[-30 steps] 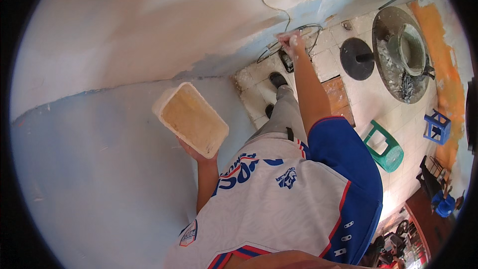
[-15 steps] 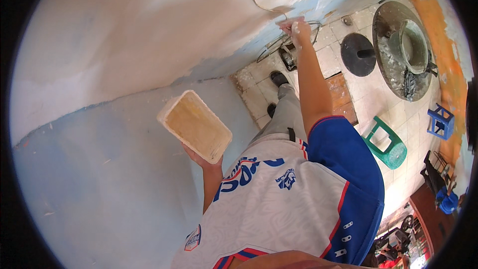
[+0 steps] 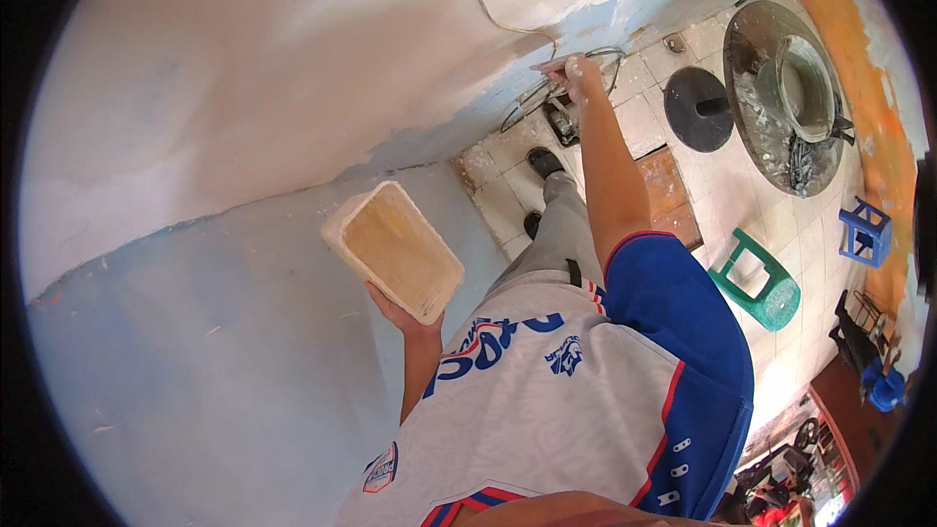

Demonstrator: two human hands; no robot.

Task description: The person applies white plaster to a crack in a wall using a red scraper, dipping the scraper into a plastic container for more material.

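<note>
Two hands at work, well apart from each other. The left hand (image 3: 398,310) is down by the person's chest, palm up under a rectangular cream tray (image 3: 393,251), fingers curled round its near edge — that grip is pressed tight on the tray, which tilts with its shallow, yellow-stained inside facing the camera. Behind it runs the wall (image 3: 224,137), pale plaster above and light blue paint below.

Up at the top, the right arm stretches out straight and the right hand (image 3: 576,71) is closed round a thin scraper-like tool (image 3: 547,65), its tip touching the wall right where the blue paint gives way to white plaster. The tool is too small to name more exactly. A thin cable (image 3: 488,0) hangs down the wall just above that hand.

Below, on the tiled floor (image 3: 722,185), a black shoe (image 3: 544,162) is planted near the wall's foot. To the right sit a round metal basin (image 3: 756,98) with a bucket (image 3: 808,88) in it, a green plastic stool (image 3: 756,283) lying tipped over and a blue stool (image 3: 865,231).
</note>
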